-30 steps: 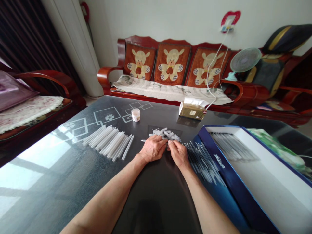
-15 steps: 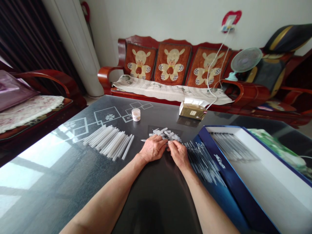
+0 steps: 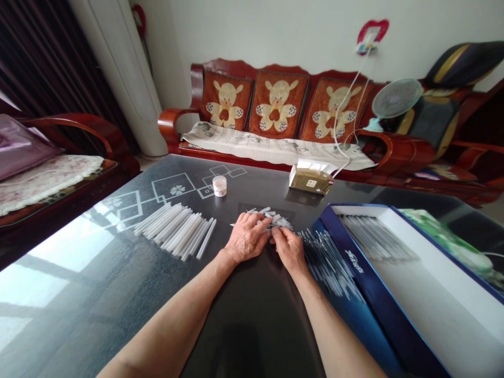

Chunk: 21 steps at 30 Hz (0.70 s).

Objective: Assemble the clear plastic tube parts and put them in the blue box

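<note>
My left hand (image 3: 246,239) is curled palm down over the middle of the dark table, its index finger stretched toward a pile of small pale pen caps (image 3: 276,216). A thin pointed tip of a pen pokes out to the left of that hand; the rest is hidden beneath the fingers. Close beside it, my right hand (image 3: 289,248) pinches thumb and fingers together, and what lies in the pinch cannot be made out. White pen barrels (image 3: 179,228) lie in a row on the left. Dark pen refills (image 3: 328,262) are heaped by my right wrist.
A blue-edged box (image 3: 394,294) with a white inside stands at the right, with a row of clear pens (image 3: 374,236) in it. Farther back are a small round jar (image 3: 219,186) and a tissue box (image 3: 311,178). A green-and-white package (image 3: 449,236) lies beyond the box.
My left hand's fingers have lifted and spread slightly, the index finger now reaching over the caps. The pen tip has shifted a little right. My right hand stays nearly in place.
</note>
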Available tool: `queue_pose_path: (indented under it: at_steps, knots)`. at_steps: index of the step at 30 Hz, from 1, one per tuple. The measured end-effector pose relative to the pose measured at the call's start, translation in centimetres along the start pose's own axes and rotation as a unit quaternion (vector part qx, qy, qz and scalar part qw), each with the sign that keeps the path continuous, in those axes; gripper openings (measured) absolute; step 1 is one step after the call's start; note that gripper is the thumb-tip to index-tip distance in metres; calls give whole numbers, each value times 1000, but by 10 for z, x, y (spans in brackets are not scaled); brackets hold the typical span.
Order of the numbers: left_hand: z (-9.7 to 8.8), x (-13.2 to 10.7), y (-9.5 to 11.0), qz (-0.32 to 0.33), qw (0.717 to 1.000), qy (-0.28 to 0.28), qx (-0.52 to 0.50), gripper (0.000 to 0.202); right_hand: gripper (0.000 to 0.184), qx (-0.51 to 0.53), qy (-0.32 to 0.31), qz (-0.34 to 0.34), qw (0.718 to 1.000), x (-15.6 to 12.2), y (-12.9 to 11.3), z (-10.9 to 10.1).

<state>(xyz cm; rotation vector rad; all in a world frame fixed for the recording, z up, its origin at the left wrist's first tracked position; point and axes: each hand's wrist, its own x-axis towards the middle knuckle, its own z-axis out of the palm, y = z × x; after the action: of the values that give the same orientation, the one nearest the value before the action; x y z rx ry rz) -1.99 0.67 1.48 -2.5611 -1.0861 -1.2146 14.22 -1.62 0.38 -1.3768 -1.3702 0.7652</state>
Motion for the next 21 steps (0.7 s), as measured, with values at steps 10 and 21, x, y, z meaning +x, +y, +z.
queue_pose_path:
  at_steps: [10, 21]
  knots:
    - [0, 0, -4, -318, 908, 87, -258, 36, 33, 97, -16, -25, 995, -1, -2, 0]
    - [2, 4, -23, -452, 699, 171, -527, 29, 29, -147, -72, -205, 965, -9, -5, 9]
